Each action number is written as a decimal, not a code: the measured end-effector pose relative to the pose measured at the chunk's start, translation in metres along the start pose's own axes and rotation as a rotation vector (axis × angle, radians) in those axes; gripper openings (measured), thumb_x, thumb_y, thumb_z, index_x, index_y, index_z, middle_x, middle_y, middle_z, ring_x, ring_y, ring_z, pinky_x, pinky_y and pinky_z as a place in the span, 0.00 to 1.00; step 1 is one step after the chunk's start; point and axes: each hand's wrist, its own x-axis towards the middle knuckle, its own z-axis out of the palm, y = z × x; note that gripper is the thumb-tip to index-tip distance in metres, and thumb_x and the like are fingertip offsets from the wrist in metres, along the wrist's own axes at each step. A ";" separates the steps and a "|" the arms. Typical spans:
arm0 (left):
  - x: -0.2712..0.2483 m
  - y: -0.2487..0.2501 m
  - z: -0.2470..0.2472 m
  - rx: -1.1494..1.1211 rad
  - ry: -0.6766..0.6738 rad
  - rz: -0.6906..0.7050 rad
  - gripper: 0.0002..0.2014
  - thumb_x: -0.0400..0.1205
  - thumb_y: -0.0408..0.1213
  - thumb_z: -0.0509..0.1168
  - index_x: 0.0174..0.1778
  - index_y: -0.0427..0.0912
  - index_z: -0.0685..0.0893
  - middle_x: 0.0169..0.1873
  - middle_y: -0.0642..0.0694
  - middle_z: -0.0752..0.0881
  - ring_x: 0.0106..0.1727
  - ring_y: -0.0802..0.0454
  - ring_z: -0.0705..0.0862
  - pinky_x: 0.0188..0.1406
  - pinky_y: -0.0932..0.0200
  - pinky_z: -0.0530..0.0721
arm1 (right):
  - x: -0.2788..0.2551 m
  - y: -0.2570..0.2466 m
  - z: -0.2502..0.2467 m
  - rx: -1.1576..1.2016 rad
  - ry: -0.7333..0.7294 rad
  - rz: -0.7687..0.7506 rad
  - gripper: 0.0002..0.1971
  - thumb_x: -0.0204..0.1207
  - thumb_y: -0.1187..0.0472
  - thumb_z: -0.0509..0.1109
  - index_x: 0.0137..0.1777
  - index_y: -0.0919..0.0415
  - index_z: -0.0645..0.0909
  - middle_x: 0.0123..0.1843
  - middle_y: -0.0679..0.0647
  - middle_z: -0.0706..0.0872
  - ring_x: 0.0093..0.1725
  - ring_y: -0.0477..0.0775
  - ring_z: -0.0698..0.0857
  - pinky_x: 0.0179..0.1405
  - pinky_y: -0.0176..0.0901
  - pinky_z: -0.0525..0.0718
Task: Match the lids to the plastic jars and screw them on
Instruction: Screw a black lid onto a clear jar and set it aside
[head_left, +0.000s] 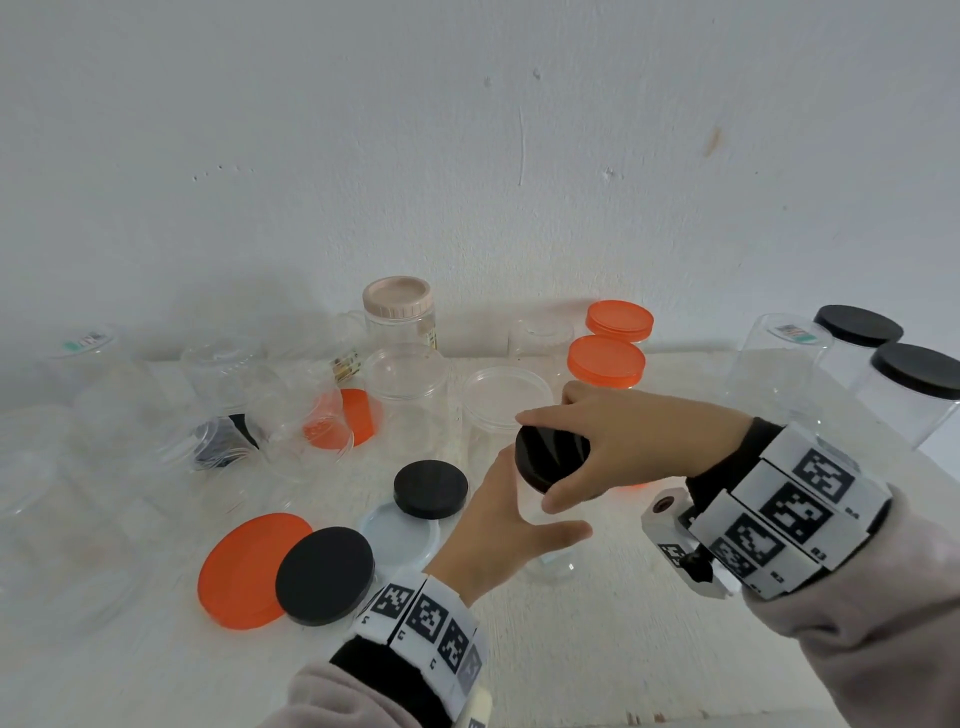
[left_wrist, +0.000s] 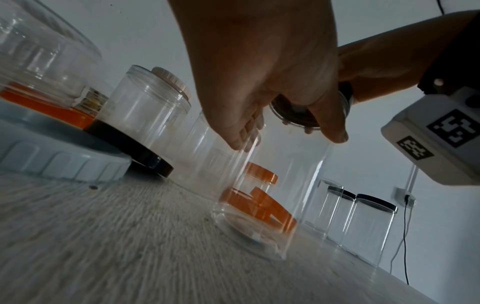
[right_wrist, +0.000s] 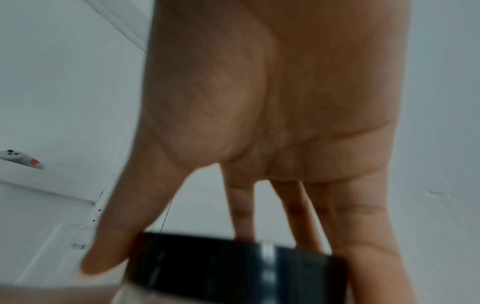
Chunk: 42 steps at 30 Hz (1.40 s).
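Note:
A black lid (head_left: 551, 457) sits on the mouth of a clear plastic jar (head_left: 550, 556) whose base is on the white table (head_left: 571, 649). My right hand (head_left: 597, 447) grips the lid from above, thumb at the near rim and fingers round the far rim. My left hand (head_left: 514, 519) wraps round the jar's upper wall. The left wrist view shows the left hand (left_wrist: 259, 92) on the jar (left_wrist: 272, 195), with the lid (left_wrist: 293, 117) above it. The right wrist view shows the right hand (right_wrist: 285, 123) curled on the lid (right_wrist: 233, 267).
Loose lids lie to the left: large orange (head_left: 244, 569), black (head_left: 324, 574), small black (head_left: 430, 488), pale blue (head_left: 400, 535). Open jars (head_left: 405, 384) stand behind. Orange-lidded jars (head_left: 605, 361) and black-lidded jars (head_left: 919, 371) stand at the back right. Several clear jars (head_left: 104, 441) crowd the left.

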 end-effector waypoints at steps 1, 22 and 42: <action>0.000 0.000 0.000 -0.002 -0.002 -0.002 0.41 0.68 0.48 0.80 0.74 0.59 0.65 0.64 0.66 0.77 0.64 0.74 0.75 0.56 0.76 0.74 | -0.001 -0.001 0.003 -0.011 0.039 0.019 0.43 0.61 0.26 0.69 0.77 0.35 0.61 0.53 0.44 0.69 0.51 0.47 0.75 0.44 0.40 0.76; 0.001 -0.001 0.001 0.001 -0.003 -0.018 0.41 0.68 0.50 0.80 0.74 0.64 0.65 0.64 0.71 0.75 0.64 0.78 0.72 0.55 0.76 0.73 | -0.007 -0.010 0.022 0.026 0.217 0.141 0.40 0.63 0.23 0.61 0.69 0.49 0.70 0.54 0.48 0.70 0.55 0.52 0.72 0.51 0.45 0.78; -0.002 0.003 0.003 -0.009 0.011 -0.015 0.39 0.68 0.47 0.79 0.70 0.70 0.65 0.64 0.69 0.76 0.63 0.76 0.74 0.50 0.78 0.74 | -0.015 -0.014 0.042 0.029 0.343 0.099 0.38 0.73 0.31 0.59 0.80 0.48 0.60 0.61 0.53 0.68 0.59 0.56 0.66 0.62 0.45 0.72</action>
